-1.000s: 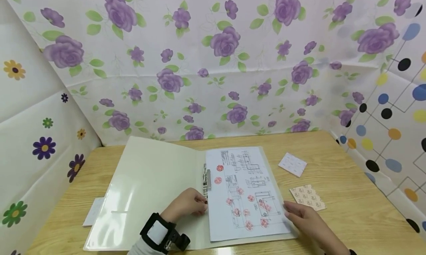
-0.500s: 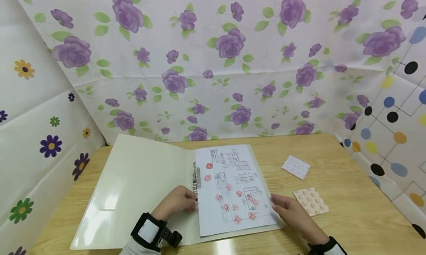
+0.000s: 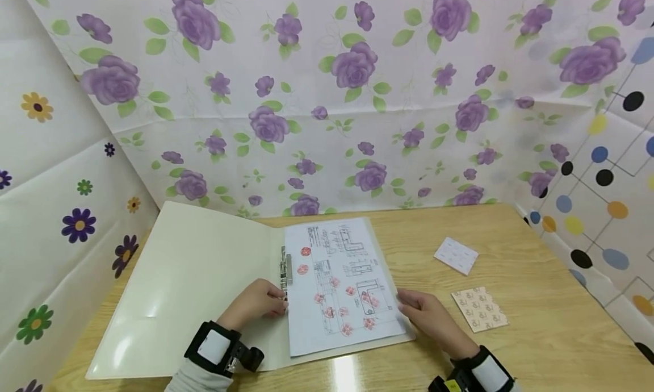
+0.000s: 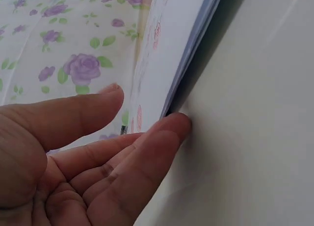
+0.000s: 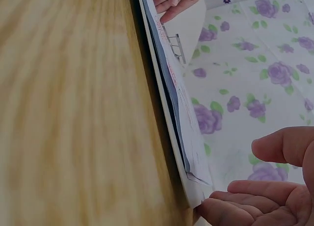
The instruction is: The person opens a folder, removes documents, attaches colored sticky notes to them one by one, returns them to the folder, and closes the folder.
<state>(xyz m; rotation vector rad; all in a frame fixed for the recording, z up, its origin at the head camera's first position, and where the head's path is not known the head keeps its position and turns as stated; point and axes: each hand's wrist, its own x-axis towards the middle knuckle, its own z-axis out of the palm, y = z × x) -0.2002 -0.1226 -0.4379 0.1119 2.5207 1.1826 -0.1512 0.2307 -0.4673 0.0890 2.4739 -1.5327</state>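
An open cream file folder (image 3: 184, 290) lies on the table in the head view. On its right half sits a stack of white papers (image 3: 327, 278) with line drawings and red stamp marks, beside a metal clip (image 3: 289, 269) at the spine. My left hand (image 3: 256, 302) is at the stack's left edge; in the left wrist view its fingertips (image 4: 179, 125) touch that edge and the thumb stands apart. At the folder's right edge is my right hand (image 3: 429, 317). Its fingertips (image 5: 212, 210) touch the folder's edge in the right wrist view, thumb raised away.
A white patterned card (image 3: 456, 255) and a beige patterned card with a jagged edge (image 3: 479, 309) lie to the right of the folder on the wooden table (image 3: 557, 324). Flowered cloth (image 3: 317, 96) hangs behind the table, with patterned sheets at both sides.
The folder and its papers have slid left along the table, with both hands moving along. A white piece seen earlier under the folder's left edge is now hidden. Both cards stay put.
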